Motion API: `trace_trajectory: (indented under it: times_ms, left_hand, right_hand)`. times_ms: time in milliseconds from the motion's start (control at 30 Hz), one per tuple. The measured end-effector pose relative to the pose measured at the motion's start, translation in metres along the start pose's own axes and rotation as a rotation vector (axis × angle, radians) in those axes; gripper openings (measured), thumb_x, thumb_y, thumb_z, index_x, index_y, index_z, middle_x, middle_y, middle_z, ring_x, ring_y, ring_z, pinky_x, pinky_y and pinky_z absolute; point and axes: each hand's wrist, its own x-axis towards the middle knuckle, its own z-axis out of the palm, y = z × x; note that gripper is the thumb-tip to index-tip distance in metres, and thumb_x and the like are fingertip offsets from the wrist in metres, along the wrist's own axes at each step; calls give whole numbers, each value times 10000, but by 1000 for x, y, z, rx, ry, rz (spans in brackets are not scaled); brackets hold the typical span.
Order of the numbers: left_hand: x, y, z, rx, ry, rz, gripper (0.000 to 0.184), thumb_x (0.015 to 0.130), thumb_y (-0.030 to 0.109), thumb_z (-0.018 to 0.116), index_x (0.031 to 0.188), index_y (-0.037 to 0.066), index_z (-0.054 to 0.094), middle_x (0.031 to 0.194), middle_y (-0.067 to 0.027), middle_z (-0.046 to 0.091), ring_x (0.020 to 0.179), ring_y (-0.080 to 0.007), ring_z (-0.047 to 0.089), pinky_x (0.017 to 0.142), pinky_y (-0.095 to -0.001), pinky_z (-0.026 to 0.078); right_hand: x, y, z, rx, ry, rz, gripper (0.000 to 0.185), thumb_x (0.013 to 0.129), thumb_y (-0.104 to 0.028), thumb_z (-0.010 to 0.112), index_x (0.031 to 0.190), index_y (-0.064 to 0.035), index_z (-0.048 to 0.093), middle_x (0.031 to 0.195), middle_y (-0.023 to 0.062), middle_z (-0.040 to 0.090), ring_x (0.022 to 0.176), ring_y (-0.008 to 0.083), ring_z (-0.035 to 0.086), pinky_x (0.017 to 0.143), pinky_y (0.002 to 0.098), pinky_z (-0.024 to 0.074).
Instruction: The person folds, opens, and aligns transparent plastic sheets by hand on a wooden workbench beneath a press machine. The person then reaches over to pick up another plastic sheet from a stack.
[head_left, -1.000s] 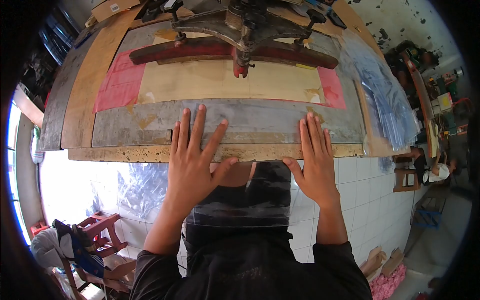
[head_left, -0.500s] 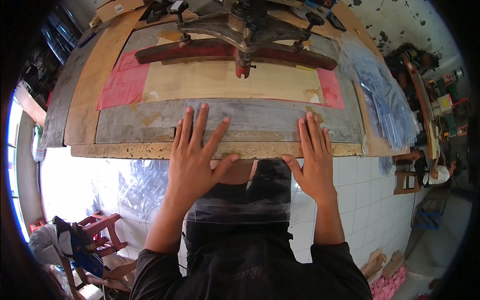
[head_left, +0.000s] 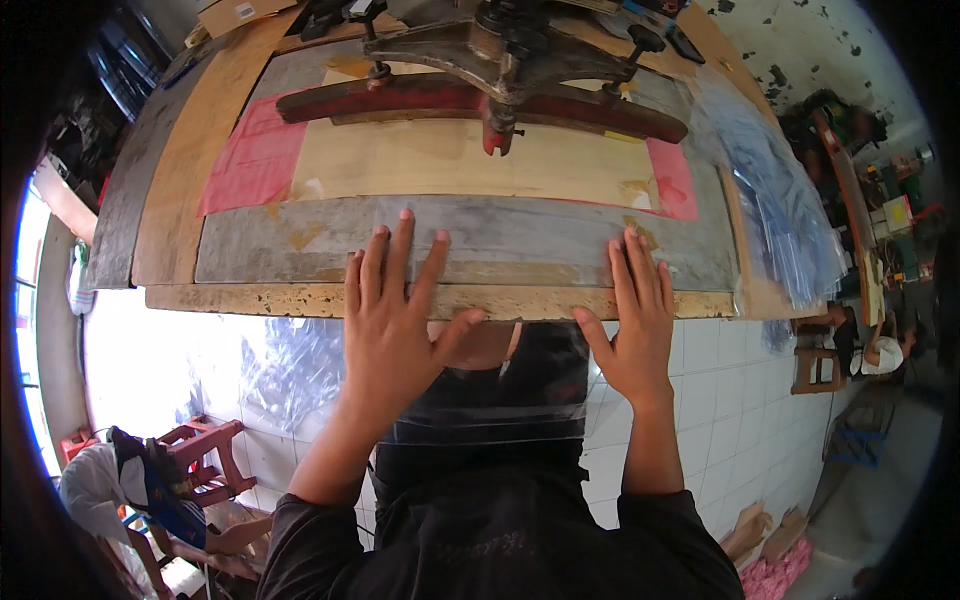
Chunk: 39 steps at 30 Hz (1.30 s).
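My left hand lies flat at the table's front edge, fingers stretched and apart. Farther right, my right hand rests the same way, thumb out toward the left. Both are over a clear plastic sheet, which hangs below the edge in front of my black shirt; its outline on the tabletop is hard to make out. Beyond my fingertips lies a long pale-yellow strip with pink material at its ends. Above that strip spans a dark red metal bar of a press-like machine.
A pile of clear plastic sheets covers the table's right side. Red stools and a seated person are at lower left. At far right, another person sits near a wooden stool. Cardboard lies at lower right.
The view has shifted slightly. The fingers of my left hand are a little less spread. My right hand keeps its flat pose at the edge.
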Motion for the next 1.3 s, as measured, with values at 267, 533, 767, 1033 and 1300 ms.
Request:
trace_trajectory:
  times_ms: [267,533,767,1033,1300]
  left_hand:
    - [2,1,-3,-32,-14,-11,775,931,562,670,1532,103,498,1620,-257,368,1435,-513,379,1156,-583,365]
    - [16,-12,-19,-145,36,-3,719,862,460,770,1403,21,593,1489,-246,524,1303,-454,523,1085,-523,454]
    - [21,-48,-21,-244,91,19,529,862,290,794,1300,23,665,1379,-150,630,1192,-360,601,1015,-462,485]
    - [3,-39,-21,31,239,-127,554,903,353,756,1307,-7,637,1344,-139,623,1260,-339,540,1074,-480,382]
    - [3,-31,-35,-531,242,-240,524,974,147,695,1437,0,499,1158,-150,718,1069,-310,675,984,-431,486]
  right_hand:
    - [1,0,5,1,38,14,787,984,-546,595,1571,-46,437,1649,167,387,1539,365,339,1231,585,224]
    - [2,-2,7,17,69,24,769,977,-538,607,1554,-49,468,1630,160,423,1525,359,369,1226,587,223]
    - [-1,-3,11,18,127,30,725,959,-496,637,1522,-57,513,1615,133,455,1514,338,395,1232,578,199]
    - [-2,-3,18,44,252,-1,666,939,-456,660,1461,-50,580,1557,109,535,1479,325,451,1226,556,215]
    - [-10,0,24,117,342,-11,570,956,-389,648,1419,-59,608,1540,103,557,1477,323,453,1231,535,204]
